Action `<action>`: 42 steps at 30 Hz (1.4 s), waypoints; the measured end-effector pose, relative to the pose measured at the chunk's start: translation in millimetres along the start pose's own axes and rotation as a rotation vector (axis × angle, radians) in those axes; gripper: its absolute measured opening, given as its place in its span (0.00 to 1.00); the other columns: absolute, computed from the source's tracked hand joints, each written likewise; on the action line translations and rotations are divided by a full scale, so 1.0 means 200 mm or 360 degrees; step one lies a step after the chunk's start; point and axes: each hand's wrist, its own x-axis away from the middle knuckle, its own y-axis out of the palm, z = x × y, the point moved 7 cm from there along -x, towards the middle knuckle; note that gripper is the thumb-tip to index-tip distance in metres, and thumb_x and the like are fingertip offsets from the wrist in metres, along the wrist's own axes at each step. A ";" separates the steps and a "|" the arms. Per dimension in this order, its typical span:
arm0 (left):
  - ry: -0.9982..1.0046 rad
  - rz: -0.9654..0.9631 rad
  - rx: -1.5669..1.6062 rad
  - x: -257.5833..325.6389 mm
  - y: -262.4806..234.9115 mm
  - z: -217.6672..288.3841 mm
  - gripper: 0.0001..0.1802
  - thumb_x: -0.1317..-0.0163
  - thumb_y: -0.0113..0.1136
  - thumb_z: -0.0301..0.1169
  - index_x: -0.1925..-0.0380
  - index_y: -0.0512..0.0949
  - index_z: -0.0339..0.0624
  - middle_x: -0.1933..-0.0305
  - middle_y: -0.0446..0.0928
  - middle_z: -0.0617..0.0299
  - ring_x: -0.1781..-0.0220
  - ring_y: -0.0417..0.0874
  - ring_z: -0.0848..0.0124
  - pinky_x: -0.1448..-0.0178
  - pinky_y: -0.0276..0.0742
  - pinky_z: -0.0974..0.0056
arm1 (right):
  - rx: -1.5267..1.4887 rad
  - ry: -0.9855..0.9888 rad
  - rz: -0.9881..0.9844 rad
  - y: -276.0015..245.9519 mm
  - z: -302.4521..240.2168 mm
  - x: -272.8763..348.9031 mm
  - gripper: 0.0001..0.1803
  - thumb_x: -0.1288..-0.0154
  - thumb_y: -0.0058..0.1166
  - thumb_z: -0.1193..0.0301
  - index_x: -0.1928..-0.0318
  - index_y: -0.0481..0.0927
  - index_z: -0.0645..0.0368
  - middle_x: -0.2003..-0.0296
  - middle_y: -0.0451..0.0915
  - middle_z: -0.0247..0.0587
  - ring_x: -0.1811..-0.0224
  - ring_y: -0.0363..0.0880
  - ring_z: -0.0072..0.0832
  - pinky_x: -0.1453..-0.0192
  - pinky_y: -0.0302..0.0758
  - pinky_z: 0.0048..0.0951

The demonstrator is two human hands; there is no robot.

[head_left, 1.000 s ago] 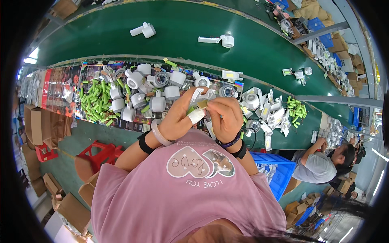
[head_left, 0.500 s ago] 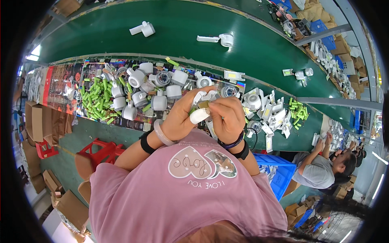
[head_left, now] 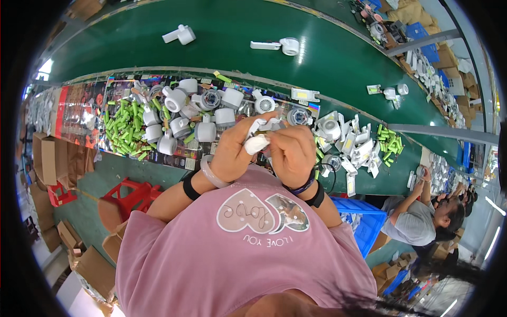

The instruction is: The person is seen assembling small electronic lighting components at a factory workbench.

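Both hands meet above the counter [head_left: 158, 164] edge: the left hand [head_left: 232, 153] and right hand [head_left: 292, 152] are clamped together on a small white fan part [head_left: 259, 140]. White fan housings [head_left: 179, 119] and green batteries [head_left: 121, 129] crowd just beyond them, before the green conveyor belt [head_left: 237, 63].

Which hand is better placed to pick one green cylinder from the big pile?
Probably the left hand: the green cylinder pile lies on its side, while the right hand is farther away.

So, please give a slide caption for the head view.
Both hands hold a small white part above a bench of white housings.
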 end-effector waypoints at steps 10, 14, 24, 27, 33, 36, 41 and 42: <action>-0.0409 -0.0053 0.0013 -0.11 -0.01 -0.15 0.23 0.30 0.43 0.34 0.37 0.64 0.38 0.68 0.76 0.63 0.75 0.74 0.79 0.70 0.72 0.74 | -0.0072 0.0192 -0.0232 0.06 0.19 -0.03 0.07 0.52 0.56 0.78 0.70 0.75 0.55 0.74 0.69 0.34 0.73 0.73 0.33 0.68 0.69 0.33; 0.0295 -0.0042 -0.0592 -0.21 0.01 -0.17 0.28 0.30 0.44 0.33 0.32 0.56 0.39 0.48 0.73 0.54 0.58 0.78 0.73 0.50 0.74 0.68 | 0.0164 0.0478 -0.0379 -0.01 0.57 -0.13 0.03 0.46 0.54 0.77 0.73 0.74 0.58 0.75 0.74 0.43 0.72 0.76 0.42 0.68 0.73 0.39; -0.0510 -0.0251 -0.0200 -0.28 0.10 -0.40 0.18 0.32 0.48 0.27 0.43 0.69 0.41 0.46 0.73 0.63 0.53 0.78 0.74 0.55 0.74 0.71 | 0.0456 0.1157 -0.0576 -0.18 2.01 -0.14 0.08 0.45 0.54 0.68 0.65 0.79 0.55 0.68 0.81 0.46 0.62 0.81 0.46 0.59 0.78 0.45; -0.0640 -0.0130 -0.0164 -0.31 0.08 -0.43 0.15 0.33 0.48 0.26 0.47 0.73 0.40 0.51 0.76 0.63 0.56 0.79 0.75 0.55 0.74 0.72 | 0.1251 0.0968 -0.0563 -0.42 2.18 -0.14 0.09 0.44 0.53 0.71 0.63 0.81 0.56 0.61 0.82 0.42 0.58 0.81 0.40 0.54 0.78 0.39; -0.0754 -0.0103 -0.0205 -0.38 0.11 -0.51 0.14 0.33 0.48 0.25 0.48 0.73 0.39 0.53 0.76 0.62 0.57 0.79 0.75 0.56 0.75 0.72 | 0.2083 0.1323 -0.1073 -0.98 2.64 0.30 0.15 0.34 0.41 0.64 0.55 0.81 0.45 0.49 0.78 0.31 0.39 0.68 0.32 0.41 0.65 0.45; -0.0734 -0.0140 -0.0221 -0.40 0.14 -0.53 0.14 0.33 0.48 0.24 0.48 0.73 0.38 0.53 0.76 0.61 0.57 0.79 0.75 0.55 0.75 0.72 | 0.2246 0.1150 -0.1164 -1.02 2.69 0.38 0.15 0.35 0.42 0.65 0.55 0.82 0.47 0.51 0.79 0.30 0.39 0.66 0.33 0.39 0.62 0.42; -0.0759 -0.0206 -0.0258 -0.42 0.19 -0.54 0.15 0.35 0.47 0.23 0.48 0.74 0.37 0.54 0.77 0.60 0.58 0.79 0.73 0.54 0.75 0.71 | 0.2072 0.0995 -0.1066 -0.96 2.67 0.36 0.11 0.41 0.50 0.64 0.62 0.84 0.49 0.60 0.82 0.34 0.48 0.74 0.34 0.45 0.68 0.39; -0.0740 -0.0204 -0.0270 -0.41 0.20 -0.54 0.14 0.33 0.48 0.25 0.48 0.74 0.38 0.53 0.77 0.61 0.58 0.80 0.74 0.56 0.75 0.71 | 0.1879 0.1033 -0.1177 -0.90 2.70 0.36 0.13 0.43 0.53 0.61 0.60 0.84 0.49 0.60 0.82 0.36 0.52 0.77 0.35 0.48 0.71 0.38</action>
